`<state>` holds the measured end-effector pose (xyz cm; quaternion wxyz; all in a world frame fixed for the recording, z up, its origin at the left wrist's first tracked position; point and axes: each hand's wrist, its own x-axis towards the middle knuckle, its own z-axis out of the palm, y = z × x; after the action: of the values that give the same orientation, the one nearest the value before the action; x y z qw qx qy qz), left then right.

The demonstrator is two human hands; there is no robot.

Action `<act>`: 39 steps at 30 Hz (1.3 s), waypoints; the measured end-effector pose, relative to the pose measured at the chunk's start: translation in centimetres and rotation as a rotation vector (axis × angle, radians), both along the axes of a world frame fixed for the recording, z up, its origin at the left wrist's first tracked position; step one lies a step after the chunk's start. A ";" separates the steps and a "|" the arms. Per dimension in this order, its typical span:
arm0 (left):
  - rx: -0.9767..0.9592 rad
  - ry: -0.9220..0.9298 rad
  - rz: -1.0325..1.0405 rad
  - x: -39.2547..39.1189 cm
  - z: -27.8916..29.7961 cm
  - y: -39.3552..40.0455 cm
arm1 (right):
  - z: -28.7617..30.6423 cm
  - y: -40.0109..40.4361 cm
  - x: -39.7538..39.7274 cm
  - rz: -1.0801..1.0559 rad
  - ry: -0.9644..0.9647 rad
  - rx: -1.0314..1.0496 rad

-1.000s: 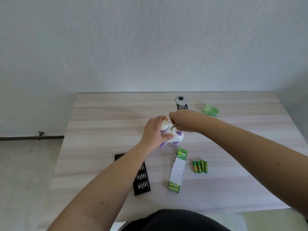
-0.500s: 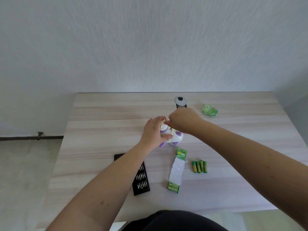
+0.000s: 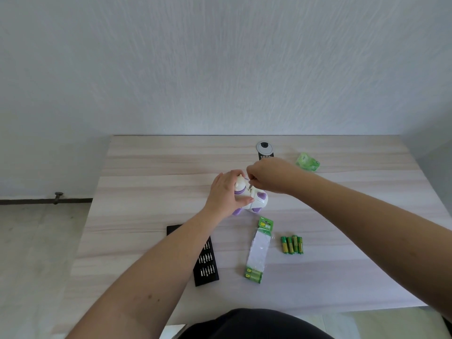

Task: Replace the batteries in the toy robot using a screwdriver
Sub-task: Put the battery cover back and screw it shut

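Observation:
A white and purple toy robot [image 3: 256,201] lies on the wooden table [image 3: 151,182] near its middle. My left hand [image 3: 226,194] grips the toy from the left, thumb across its body. Just above it, my right hand [image 3: 270,176] pinches a thin metal screwdriver [image 3: 250,185] whose tip points down onto the toy's back. Several loose green batteries [image 3: 291,245] lie side by side in front of the toy, to the right. A battery pack [image 3: 258,250], mostly torn open, lies beside them with two batteries at its near end.
A black tray of screwdriver bits [image 3: 205,259] sits front left, partly under my left forearm. A black and silver object [image 3: 264,149] and a crumpled green wrapper [image 3: 307,162] lie near the table's far edge. A wall stands behind.
My right hand has shifted slightly up and left over the toy, and the screwdriver now stands steeper. My left hand keeps the same hold on the toy.

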<state>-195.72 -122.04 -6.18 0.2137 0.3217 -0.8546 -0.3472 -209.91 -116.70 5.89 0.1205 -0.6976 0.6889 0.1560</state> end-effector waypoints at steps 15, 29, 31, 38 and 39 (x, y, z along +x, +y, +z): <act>0.017 0.000 -0.011 0.1 -0.3 0.0 | -0.7 0.6 -0.3 -0.091 0.016 0.038; 0.010 -0.017 -0.012 0.1 -0.2 0.0 | 0.0 -0.8 1.7 -0.138 0.070 0.110; 0.011 -0.023 -0.011 0.1 -0.2 0.0 | -0.1 -0.7 1.5 -0.146 -0.019 0.110; 0.001 -0.006 -0.004 0.0 -0.2 -0.1 | 0.2 -0.7 1.4 -0.141 0.044 0.115; -0.002 -0.008 -0.007 0.0 -0.3 -0.1 | 0.1 -0.8 1.5 -0.149 0.085 0.096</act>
<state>-195.70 -122.15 -6.45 0.2093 0.3202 -0.8567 -0.3459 -208.45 -117.47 6.04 0.1359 -0.6306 0.7350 0.2089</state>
